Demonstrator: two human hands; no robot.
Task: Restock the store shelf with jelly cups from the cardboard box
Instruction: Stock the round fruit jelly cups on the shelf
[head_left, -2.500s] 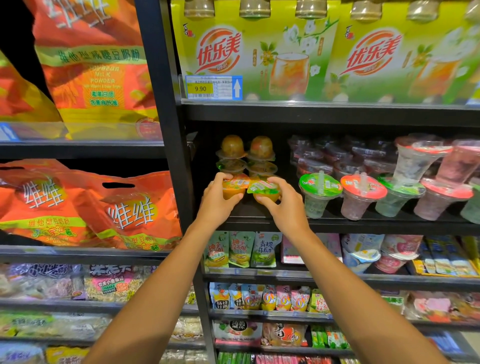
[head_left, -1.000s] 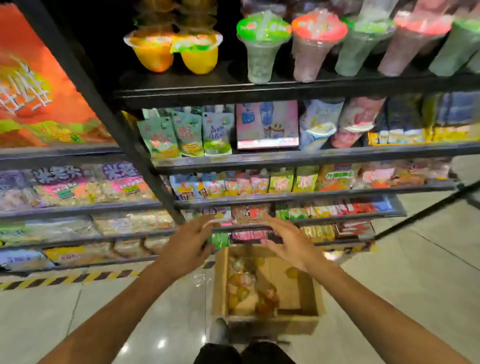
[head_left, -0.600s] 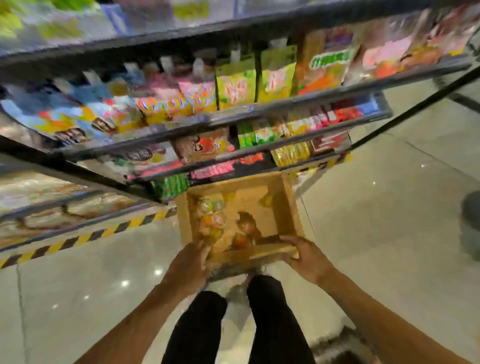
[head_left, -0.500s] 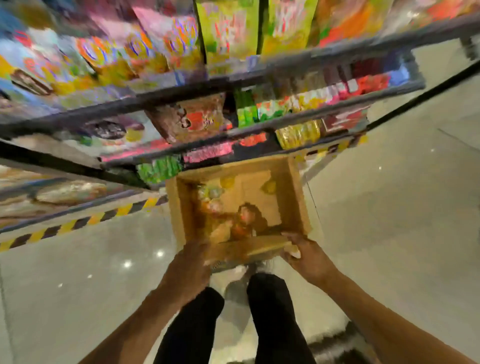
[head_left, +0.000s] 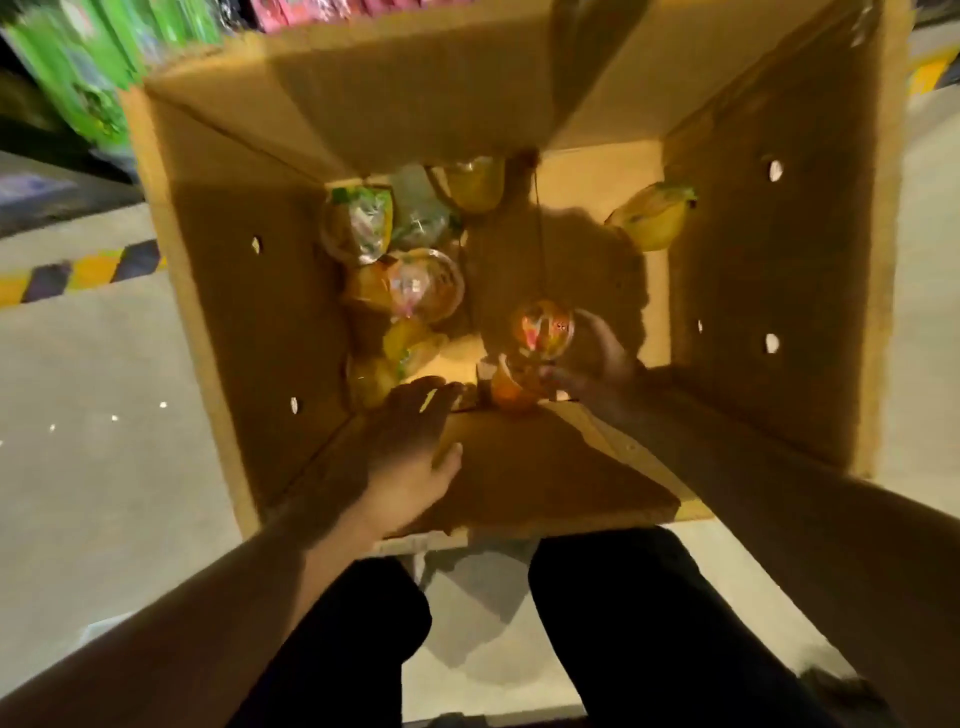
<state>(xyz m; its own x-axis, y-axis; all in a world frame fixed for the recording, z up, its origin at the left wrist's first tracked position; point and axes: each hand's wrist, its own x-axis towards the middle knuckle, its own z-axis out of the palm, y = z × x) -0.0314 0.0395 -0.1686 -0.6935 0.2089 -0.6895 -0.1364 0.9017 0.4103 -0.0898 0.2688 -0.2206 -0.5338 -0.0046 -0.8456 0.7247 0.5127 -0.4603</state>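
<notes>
Cardboard box (head_left: 779, 249): one, open-topped. Jelly cups: about nine visible inside, exact count uncertain where they overlap; roughly six clustered at left (head_left: 426, 283), one alone by the right wall (head_left: 652, 218), two by the right hand (head_left: 543, 327). Hands: two, left hand (head_left: 410, 441), right hand (head_left: 605, 364).

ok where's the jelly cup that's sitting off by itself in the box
In the head view, the lone yellow jelly cup lies at the cardboard box's far right, against the right wall, apart from the left-side cluster.
</notes>
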